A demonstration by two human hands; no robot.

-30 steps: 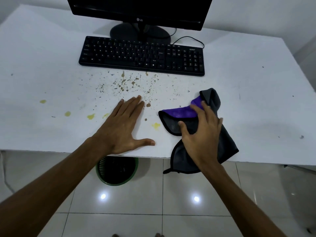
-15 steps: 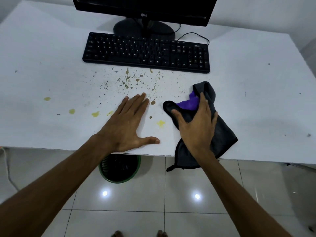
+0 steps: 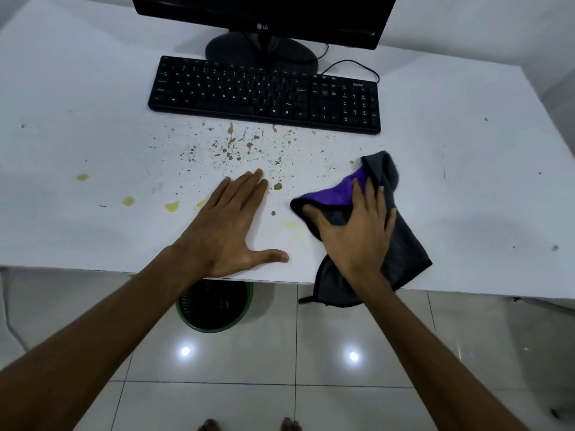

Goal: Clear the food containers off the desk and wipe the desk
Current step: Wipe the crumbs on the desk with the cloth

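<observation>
**Both hands flat on the stained desk, the right one on the cloth**

The left hand (image 3: 230, 225) lies flat on the white desk (image 3: 77, 88) at centre frame, fingers straight and together, thumb spread out along the near edge; it holds nothing. The right hand (image 3: 354, 234) presses down on a grey and purple cloth (image 3: 401, 244) just right of centre, fingers straight and spread, not curled round it. The cloth's lower corner hangs over the desk's near edge.

Brown specks (image 3: 245, 147) are scattered above the left hand's fingertips, in the middle of the frame, just below the keyboard (image 3: 264, 94). Yellow spots (image 3: 171, 206) run in a line towards the left of the frame, and a faint yellow smear (image 3: 294, 230) lies between the two hands.

A black monitor (image 3: 264, 14) stands at the top centre behind the keyboard. Under the desk, below the left wrist, a green bin (image 3: 214, 306) sits on the tiled floor (image 3: 280, 399).
</observation>
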